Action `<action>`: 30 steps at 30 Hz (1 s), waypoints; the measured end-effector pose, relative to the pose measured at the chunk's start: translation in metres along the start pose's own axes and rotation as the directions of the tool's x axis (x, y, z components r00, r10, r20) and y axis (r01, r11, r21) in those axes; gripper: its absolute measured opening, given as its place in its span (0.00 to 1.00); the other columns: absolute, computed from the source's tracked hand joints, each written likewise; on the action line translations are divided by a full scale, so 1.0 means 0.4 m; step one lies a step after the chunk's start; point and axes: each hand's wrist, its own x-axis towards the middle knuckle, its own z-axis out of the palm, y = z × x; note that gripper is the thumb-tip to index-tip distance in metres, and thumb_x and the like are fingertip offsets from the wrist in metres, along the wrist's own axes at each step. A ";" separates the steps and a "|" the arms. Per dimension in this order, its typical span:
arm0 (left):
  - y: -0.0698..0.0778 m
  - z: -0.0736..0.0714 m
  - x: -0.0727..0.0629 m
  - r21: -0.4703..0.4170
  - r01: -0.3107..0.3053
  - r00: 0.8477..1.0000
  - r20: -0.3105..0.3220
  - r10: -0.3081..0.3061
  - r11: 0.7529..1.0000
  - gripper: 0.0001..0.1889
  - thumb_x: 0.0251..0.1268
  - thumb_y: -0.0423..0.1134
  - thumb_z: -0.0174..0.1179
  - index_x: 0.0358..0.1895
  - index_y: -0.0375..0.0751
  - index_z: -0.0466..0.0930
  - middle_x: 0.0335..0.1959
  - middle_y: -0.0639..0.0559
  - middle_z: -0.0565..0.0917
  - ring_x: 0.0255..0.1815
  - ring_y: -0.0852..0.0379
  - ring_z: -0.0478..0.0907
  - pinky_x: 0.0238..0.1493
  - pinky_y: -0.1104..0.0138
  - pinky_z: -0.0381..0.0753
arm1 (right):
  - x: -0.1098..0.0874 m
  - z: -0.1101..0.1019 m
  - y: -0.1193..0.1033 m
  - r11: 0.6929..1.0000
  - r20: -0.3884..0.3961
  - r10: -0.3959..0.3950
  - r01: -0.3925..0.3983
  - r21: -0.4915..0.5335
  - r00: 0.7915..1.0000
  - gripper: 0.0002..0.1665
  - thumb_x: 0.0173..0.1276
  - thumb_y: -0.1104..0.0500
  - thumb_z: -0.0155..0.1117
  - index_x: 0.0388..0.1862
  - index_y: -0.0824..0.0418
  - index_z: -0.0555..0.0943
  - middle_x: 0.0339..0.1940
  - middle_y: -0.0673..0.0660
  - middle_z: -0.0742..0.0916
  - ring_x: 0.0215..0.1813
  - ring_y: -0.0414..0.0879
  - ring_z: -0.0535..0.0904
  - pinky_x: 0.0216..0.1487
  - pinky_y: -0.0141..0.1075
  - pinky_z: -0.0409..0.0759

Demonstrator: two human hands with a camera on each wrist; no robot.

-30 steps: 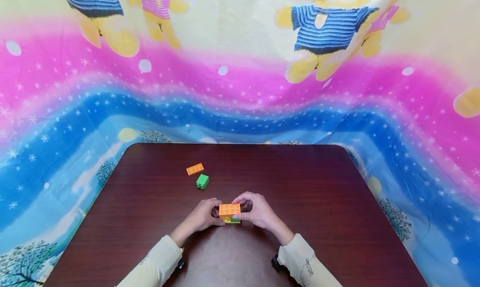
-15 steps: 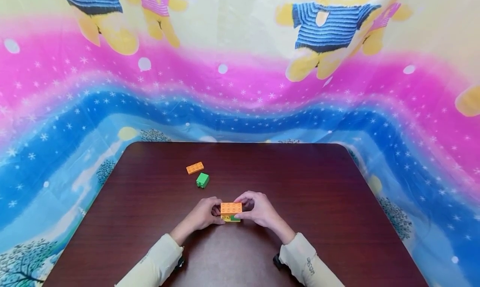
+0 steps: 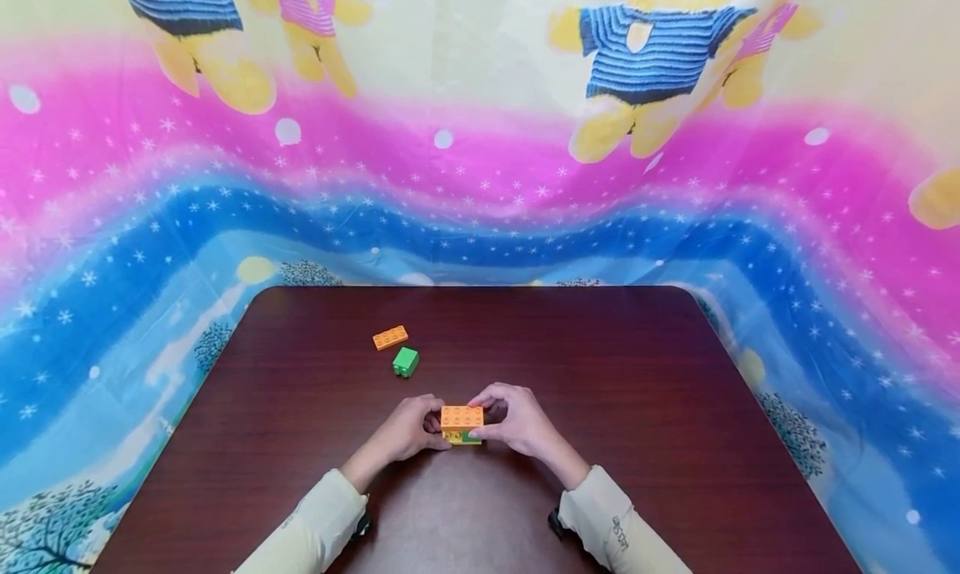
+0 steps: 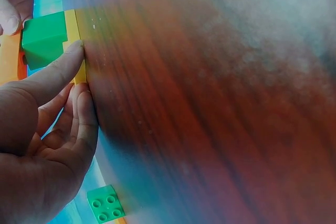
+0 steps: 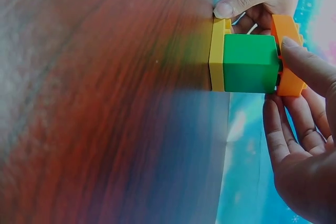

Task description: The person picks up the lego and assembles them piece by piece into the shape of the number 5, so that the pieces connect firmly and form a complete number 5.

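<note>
A yellow plate (image 5: pixel 217 56) lies on the table at the bottom of a small stack. On one end of it stands a green block (image 5: pixel 251 63), and an orange plate (image 3: pixel 462 416) with studs sits above that block. A thin gap with studs showing separates orange from green in the right wrist view. My left hand (image 3: pixel 411 428) pinches the yellow plate at its other end, thumb (image 4: pixel 73 56) on the near side. From the right, my right hand (image 3: pixel 519 422) grips the orange plate between thumb (image 5: pixel 304 64) and fingers.
Farther back on the dark wooden table (image 3: pixel 585 357), left of the stack, lie a loose green block (image 3: pixel 406 361) and a second orange plate (image 3: pixel 390 337). A patterned cloth (image 3: pixel 480 199) hangs behind the table.
The orange plate and my right hand have shifted slightly to the right over the green block, then stay nearly still. My left hand keeps its hold on the yellow plate.
</note>
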 end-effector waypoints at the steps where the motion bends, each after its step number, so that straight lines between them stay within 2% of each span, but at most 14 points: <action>1: 0.000 0.000 0.000 0.000 0.004 1.000 0.002 -0.004 1.000 0.16 0.48 0.31 0.82 0.37 0.42 0.83 0.32 0.53 0.79 0.34 0.59 0.80 0.35 0.72 0.80 | -0.001 0.001 0.000 1.000 0.001 0.004 -0.004 0.005 1.000 0.21 0.54 0.57 0.85 0.48 0.49 0.89 0.41 0.46 0.87 0.42 0.47 0.86 0.47 0.40 0.87; 4: 0.000 -0.001 0.000 -0.001 0.007 1.000 0.005 -0.007 1.000 0.16 0.49 0.31 0.81 0.38 0.42 0.84 0.33 0.52 0.79 0.34 0.58 0.80 0.36 0.72 0.80 | -0.001 0.004 -0.001 1.000 0.001 -0.007 0.007 0.004 1.000 0.21 0.55 0.57 0.85 0.48 0.49 0.89 0.41 0.46 0.87 0.43 0.49 0.87 0.47 0.43 0.87; 13: -0.001 -0.004 -0.003 0.003 -0.004 1.000 -0.006 0.004 1.000 0.16 0.48 0.30 0.81 0.38 0.41 0.84 0.33 0.51 0.79 0.34 0.57 0.81 0.36 0.72 0.81 | 0.007 0.005 0.000 0.996 0.013 -0.057 0.058 -0.065 0.998 0.21 0.55 0.58 0.85 0.48 0.49 0.90 0.39 0.45 0.86 0.43 0.49 0.86 0.48 0.42 0.87; 19: -0.001 -0.002 -0.004 -0.011 -0.014 1.000 -0.006 0.014 1.000 0.16 0.48 0.31 0.82 0.37 0.41 0.84 0.32 0.51 0.80 0.34 0.58 0.82 0.35 0.72 0.81 | 0.007 0.002 -0.003 0.998 0.024 -0.037 0.038 -0.056 0.999 0.20 0.55 0.58 0.85 0.47 0.48 0.89 0.40 0.45 0.86 0.44 0.47 0.87 0.48 0.39 0.87; 30: 0.001 -0.001 -0.004 -0.007 -0.037 0.999 -0.014 0.037 0.999 0.16 0.46 0.30 0.82 0.35 0.42 0.83 0.32 0.51 0.79 0.32 0.59 0.80 0.34 0.73 0.79 | 0.002 -0.005 -0.004 0.999 0.046 -0.036 0.037 -0.031 0.998 0.21 0.57 0.56 0.84 0.49 0.47 0.89 0.41 0.43 0.86 0.45 0.45 0.87 0.51 0.42 0.87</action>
